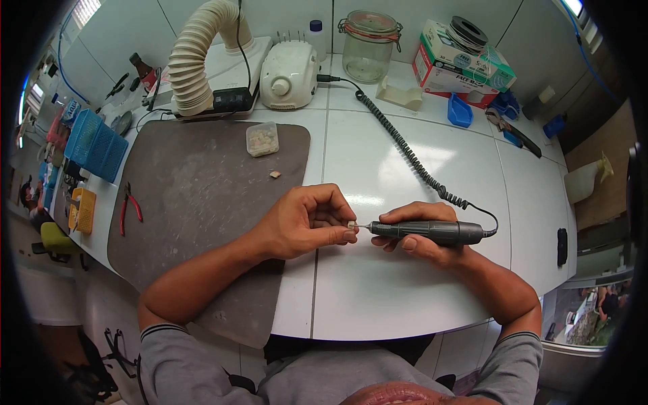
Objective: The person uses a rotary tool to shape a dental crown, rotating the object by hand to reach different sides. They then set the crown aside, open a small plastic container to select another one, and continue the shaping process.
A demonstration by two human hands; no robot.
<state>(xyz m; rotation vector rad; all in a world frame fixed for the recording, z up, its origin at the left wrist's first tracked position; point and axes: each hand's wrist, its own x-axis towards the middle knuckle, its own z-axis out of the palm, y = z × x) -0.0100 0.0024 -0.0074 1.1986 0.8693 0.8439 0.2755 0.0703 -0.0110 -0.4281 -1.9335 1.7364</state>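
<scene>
Between thumb and fingertips of my left hand [307,223] is a small whitish piece [352,224], mostly covered by the fingers; its exact kind cannot be made out. My right hand [428,248] is closed around a black rotary handpiece [439,232], held level over the white table. The thin metal bit of the handpiece points left and meets the small piece, or nearly so. A coiled black cord [405,145] runs from the handpiece to a white control unit [290,74] at the back. One small tan-and-white fragment [275,174] lies on the grey mat.
On the grey mat [196,196] stand a clear box of small pale pieces [262,140] and red-handled pliers [129,208]. Behind are a ribbed hose [185,67], a glass jar [368,47] and face mask boxes [462,61]. Blue baskets [98,145] stand left.
</scene>
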